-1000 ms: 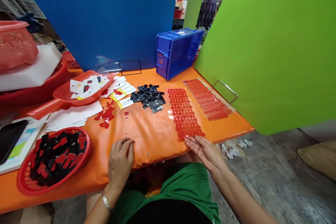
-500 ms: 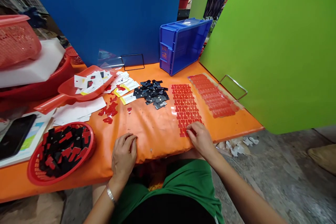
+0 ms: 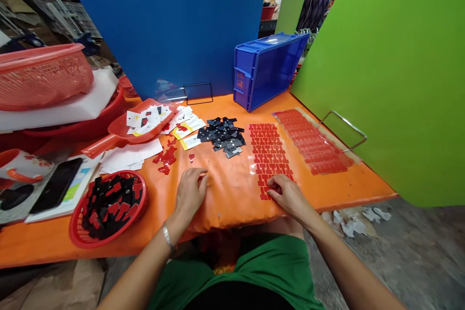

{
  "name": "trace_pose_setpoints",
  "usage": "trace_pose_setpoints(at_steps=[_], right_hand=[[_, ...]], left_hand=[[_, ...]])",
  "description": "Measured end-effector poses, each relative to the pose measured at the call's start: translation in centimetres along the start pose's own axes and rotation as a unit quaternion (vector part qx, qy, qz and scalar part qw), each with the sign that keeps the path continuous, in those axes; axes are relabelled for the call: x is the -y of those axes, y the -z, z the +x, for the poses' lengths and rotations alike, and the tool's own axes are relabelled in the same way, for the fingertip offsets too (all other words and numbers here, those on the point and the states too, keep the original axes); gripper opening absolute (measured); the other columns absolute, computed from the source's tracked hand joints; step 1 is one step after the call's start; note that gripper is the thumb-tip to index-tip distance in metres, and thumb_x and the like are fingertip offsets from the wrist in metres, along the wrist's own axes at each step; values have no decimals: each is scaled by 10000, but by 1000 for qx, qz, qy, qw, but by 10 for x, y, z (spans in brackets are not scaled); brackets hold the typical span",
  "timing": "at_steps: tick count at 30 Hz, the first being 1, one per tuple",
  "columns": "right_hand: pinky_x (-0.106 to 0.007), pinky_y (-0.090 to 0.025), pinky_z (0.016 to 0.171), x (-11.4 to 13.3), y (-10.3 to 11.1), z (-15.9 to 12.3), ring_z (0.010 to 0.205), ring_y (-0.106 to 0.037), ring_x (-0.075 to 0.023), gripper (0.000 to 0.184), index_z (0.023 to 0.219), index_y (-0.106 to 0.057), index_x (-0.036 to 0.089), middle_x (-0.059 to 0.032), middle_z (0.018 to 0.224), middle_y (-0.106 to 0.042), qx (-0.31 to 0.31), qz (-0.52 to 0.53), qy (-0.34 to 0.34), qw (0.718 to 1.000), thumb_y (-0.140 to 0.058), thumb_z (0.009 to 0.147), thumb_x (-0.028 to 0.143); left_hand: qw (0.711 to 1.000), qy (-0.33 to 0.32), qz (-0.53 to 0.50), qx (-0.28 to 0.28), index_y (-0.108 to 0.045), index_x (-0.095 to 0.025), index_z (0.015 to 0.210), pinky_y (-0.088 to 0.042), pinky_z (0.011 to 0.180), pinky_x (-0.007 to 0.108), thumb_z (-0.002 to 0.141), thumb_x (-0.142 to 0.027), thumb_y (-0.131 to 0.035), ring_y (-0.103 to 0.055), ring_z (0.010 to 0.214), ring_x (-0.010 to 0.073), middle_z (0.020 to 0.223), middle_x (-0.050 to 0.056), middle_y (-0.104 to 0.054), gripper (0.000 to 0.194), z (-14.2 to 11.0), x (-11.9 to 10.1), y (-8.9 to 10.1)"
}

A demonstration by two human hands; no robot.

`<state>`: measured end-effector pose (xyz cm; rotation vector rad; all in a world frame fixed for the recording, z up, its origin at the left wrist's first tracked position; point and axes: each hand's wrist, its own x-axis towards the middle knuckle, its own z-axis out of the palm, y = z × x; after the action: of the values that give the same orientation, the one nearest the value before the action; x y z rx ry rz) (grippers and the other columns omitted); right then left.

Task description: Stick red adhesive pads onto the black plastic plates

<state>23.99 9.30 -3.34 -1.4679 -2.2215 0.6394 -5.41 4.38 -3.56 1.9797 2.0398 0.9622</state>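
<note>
My right hand (image 3: pixel 288 195) rests on the near end of a clear sheet of small red stickers (image 3: pixel 269 152), its fingertips curled and pinching at the bottom row. My left hand (image 3: pixel 189 193) lies on the orange table (image 3: pixel 225 189) with fingers loosely curled, thumb and forefinger pointing toward a pile of small black parts (image 3: pixel 222 135); I see nothing in it. A second sheet of red stickers (image 3: pixel 310 140) lies further right. A round red basket (image 3: pixel 108 206) of black and red pieces sits left of my left hand.
A blue crate (image 3: pixel 267 68) leans at the back between a blue board (image 3: pixel 163 24) and a green board (image 3: pixel 385 68). A red scoop (image 3: pixel 123 131) holds white cards. Loose red bits (image 3: pixel 165 157), white paper, a phone (image 3: pixel 56 184) and red tubs (image 3: pixel 43 77) crowd the left. A person stands behind.
My right hand moved from flat at the table edge onto the sticker sheet and curled its fingers. My left hand slid forward toward the black parts. The camera shifted, so the scene moved right.
</note>
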Motion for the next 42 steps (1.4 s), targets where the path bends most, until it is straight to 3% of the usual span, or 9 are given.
trace_pose_setpoints(at_steps=[7,12,15,19,23,26,36,38,42], right_hand=[[-250,-378,608,5,4,4,681,-528,-159,98,645,-491,199,-16,715,-563,28,-14,-21,999,-495,659,101],[-238,-371,591,7,7,7,652,-512,-143,125,644,-474,197,-9,711,-544,59,-45,-36,997,-486,670,76],[-246,-397,611,4,2,3,683,-530,-150,117,715,-533,188,-24,759,-561,43,-42,-37,998,-507,686,78],[-288,-449,694,-2,-11,-9,760,-560,-175,193,931,-620,190,-57,855,-571,-39,-22,0,999,-512,779,138],[-318,-460,699,-3,-19,-17,740,-548,-192,193,789,-651,182,-70,784,-550,-82,-29,42,995,-467,846,183],[-326,-458,688,-4,-19,-15,739,-541,-197,153,737,-624,185,-65,772,-548,-81,-21,39,996,-494,809,147],[-325,-453,695,-4,1,-18,727,-525,-179,79,726,-537,203,-28,742,-540,-68,143,11,987,-504,799,201],[-317,-478,660,-8,5,-19,694,-533,-165,102,759,-544,205,-16,746,-545,-69,246,-39,966,-537,801,298],[-324,-530,642,-19,9,-20,652,-560,-142,304,795,-556,200,7,755,-542,-88,431,-142,887,-682,683,453]], left_hand=[[1000,-4,16,-3,-593,-176,1033,-428,885,397,829,-212,-512,-509,1022,250,1047,103,-569,222,81,-3,-31],[999,13,37,-14,-615,-172,999,-424,861,393,825,-231,-539,-498,966,251,960,100,-557,199,103,-15,-46],[999,-31,14,11,-618,-177,992,-430,846,373,843,-241,-524,-502,955,233,953,89,-559,188,87,-34,-51],[989,-124,-7,83,-618,-180,964,-436,848,364,884,-248,-470,-508,958,212,954,79,-591,182,37,-72,-50],[965,-219,3,143,-554,-168,1134,-393,953,379,914,-250,-411,-455,1124,219,1119,74,-595,276,-17,-99,-48],[956,-241,44,161,-478,-141,1253,-336,1015,416,914,-271,-405,-389,1223,253,1262,81,-544,370,-39,-103,-51],[944,-252,125,175,-457,-137,1300,-252,1047,457,930,-283,-352,-389,1244,287,1325,85,-509,411,-45,-103,-56],[946,-247,114,176,-458,-128,1296,-239,1055,456,929,-268,-353,-393,1237,285,1321,85,-512,407,-46,-104,-55],[956,-230,45,177,-512,-136,1227,-264,1045,436,904,-270,-422,-412,1206,270,1269,84,-549,361,-39,-105,-51]])
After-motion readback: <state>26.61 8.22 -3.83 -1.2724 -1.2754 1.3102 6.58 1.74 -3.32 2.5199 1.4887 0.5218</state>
